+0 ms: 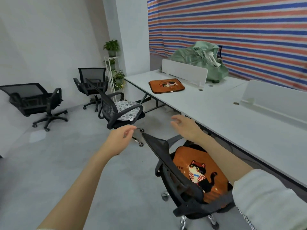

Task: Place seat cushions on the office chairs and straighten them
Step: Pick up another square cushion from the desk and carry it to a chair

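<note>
Right below me stands a black mesh office chair [172,165] with an orange cat cushion [204,173] flat on its seat. My left hand [120,138] hovers just left of the backrest's top, fingers loosely curled, holding nothing. My right hand [186,127] is spread above the chair's far side, empty. Further on, a second chair [116,112] carries a white patterned cushion [125,109]. Another orange cat cushion [166,86] lies on the white desk [232,117].
Two bare black chairs stand at the left, one [34,103] near the wall and one [92,83] behind the second chair. A plant shelf [114,72] stands by the pillar. White dividers [184,70] and a green bag [202,58] sit on the desk. Grey floor spreads left.
</note>
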A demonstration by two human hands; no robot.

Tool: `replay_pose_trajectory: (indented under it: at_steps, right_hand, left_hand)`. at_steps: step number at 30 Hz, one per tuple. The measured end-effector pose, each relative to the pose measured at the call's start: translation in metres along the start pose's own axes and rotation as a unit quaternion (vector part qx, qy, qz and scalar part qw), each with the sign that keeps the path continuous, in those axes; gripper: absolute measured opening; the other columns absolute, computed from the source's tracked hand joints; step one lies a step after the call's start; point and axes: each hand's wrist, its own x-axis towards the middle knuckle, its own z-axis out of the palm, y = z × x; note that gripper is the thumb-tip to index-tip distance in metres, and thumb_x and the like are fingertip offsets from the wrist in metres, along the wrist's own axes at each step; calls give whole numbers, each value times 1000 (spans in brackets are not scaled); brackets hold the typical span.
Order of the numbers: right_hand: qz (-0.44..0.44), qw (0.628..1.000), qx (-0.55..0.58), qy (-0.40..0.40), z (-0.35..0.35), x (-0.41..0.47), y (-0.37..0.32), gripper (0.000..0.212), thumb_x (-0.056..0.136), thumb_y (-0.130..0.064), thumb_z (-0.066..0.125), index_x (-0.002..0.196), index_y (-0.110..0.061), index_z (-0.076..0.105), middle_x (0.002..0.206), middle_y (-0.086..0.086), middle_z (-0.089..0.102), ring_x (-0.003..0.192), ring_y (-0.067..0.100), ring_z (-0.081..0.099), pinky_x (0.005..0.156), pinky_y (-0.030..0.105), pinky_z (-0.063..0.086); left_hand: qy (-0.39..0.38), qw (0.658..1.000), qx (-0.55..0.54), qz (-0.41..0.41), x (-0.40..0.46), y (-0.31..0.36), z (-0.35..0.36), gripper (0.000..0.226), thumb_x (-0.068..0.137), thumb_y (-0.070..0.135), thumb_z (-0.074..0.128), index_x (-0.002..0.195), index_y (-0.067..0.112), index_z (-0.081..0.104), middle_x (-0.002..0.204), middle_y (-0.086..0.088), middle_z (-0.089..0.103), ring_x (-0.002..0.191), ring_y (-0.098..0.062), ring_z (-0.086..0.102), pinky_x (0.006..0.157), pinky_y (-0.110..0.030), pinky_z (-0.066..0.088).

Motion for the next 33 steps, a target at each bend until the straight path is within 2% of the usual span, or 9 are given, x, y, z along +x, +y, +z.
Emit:
replay_pose_trajectory:
  at_steps: [2,6,12,17,20,24,27,29,33]
  right_hand:
    - [22,1000,15,12,20,49,-13,40,100,-27,40,137,-15,44,136,7,52,127,23,47,105,31,34]
    - [50,999,17,9,47,142,-36,41,99,-29,40,137,-15,44,138,6,52,128,23,47,107,33,35]
    - [98,995,17,34,66,270,-36,42,99,-32,42,138,-17,44,134,6,56,126,25,48,105,36,37]
    - [133,988,32,71,73,393,-12,41,97,-30,44,136,-16,46,128,8,59,96,20,54,96,40,46]
    - [148,986,-11,69,70,473,-1,41,97,-30,44,136,-16,45,128,6,60,114,24,55,100,36,41]
    - [168,982,-62,60,69,559,11,40,97,-27,45,136,-20,44,127,3,61,118,23,54,100,34,42]
    - [177,980,-79,49,73,621,24,39,98,-27,44,136,-19,44,129,3,60,118,23,54,98,33,43]
    - [192,977,-74,47,77,657,38,39,97,-28,44,135,-19,45,129,3,59,117,23,54,94,34,45]
    - [223,972,-58,49,90,725,73,39,97,-30,44,135,-20,45,128,3,60,115,23,56,92,35,49]
  left_hand:
    - [-1,1000,-4,8,41,-32,-17,25,98,22,42,115,28,59,110,0,63,85,-16,54,65,-25,40]
    - [-11,1000,6,11,135,-84,-50,29,97,19,43,120,18,61,117,5,61,100,-10,55,83,-20,38]
    - [-68,997,15,25,272,-149,-64,30,98,24,41,122,23,59,120,4,63,103,-11,58,79,-20,42]
    - [-109,993,22,43,400,-187,-64,31,98,25,40,125,23,57,122,5,60,104,-8,54,85,-19,38]
    - [-122,991,27,52,487,-198,-64,31,99,26,39,124,23,56,117,-2,64,98,-14,58,89,-28,47]
    - [-146,986,29,72,570,-205,-60,33,100,24,38,129,21,53,120,5,57,99,-6,53,73,-14,42]
    - [-139,987,27,72,631,-218,-41,33,99,23,39,127,20,55,124,1,60,109,-13,56,84,-20,44]
    - [-157,985,29,65,667,-230,-19,32,98,23,39,125,20,56,122,-1,62,108,-15,58,90,-26,46]
    - [-214,974,29,70,743,-250,21,31,98,21,39,124,17,57,123,-2,61,108,-15,57,88,-20,41]
